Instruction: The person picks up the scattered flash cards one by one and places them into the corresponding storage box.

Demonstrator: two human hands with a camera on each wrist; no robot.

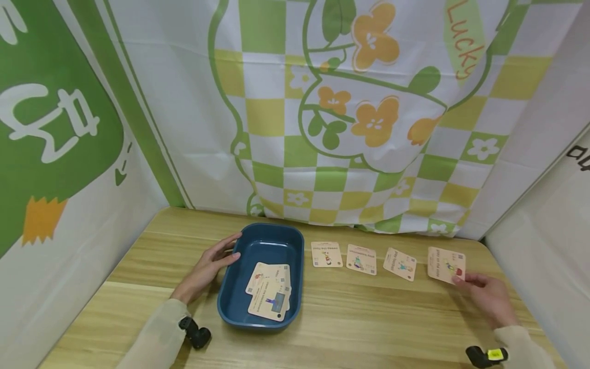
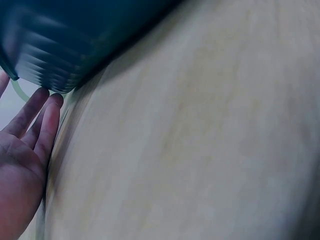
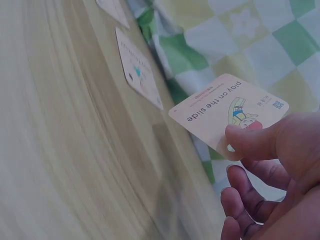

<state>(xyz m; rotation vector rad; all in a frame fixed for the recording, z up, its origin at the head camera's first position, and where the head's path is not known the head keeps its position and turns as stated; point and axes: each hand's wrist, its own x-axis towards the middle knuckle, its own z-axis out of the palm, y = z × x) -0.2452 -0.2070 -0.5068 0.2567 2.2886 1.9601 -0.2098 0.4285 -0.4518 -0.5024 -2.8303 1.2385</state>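
Glossy plastic tray (image 1: 230, 294), matt paper card (image 1: 445, 264), wood-grain table (image 1: 369, 323)

You've got one blue tray (image 1: 230, 294), four cards (image 1: 327, 254) in a row, two or three stacked inside.

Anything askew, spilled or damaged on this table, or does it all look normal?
Nothing damaged or spilled. The cards in the blue tray lie in a loose, fanned stack rather than squared up. Three cards lie in a row on the table, slightly rotated. The right hand pinches a fourth card; the left hand touches the tray's side.
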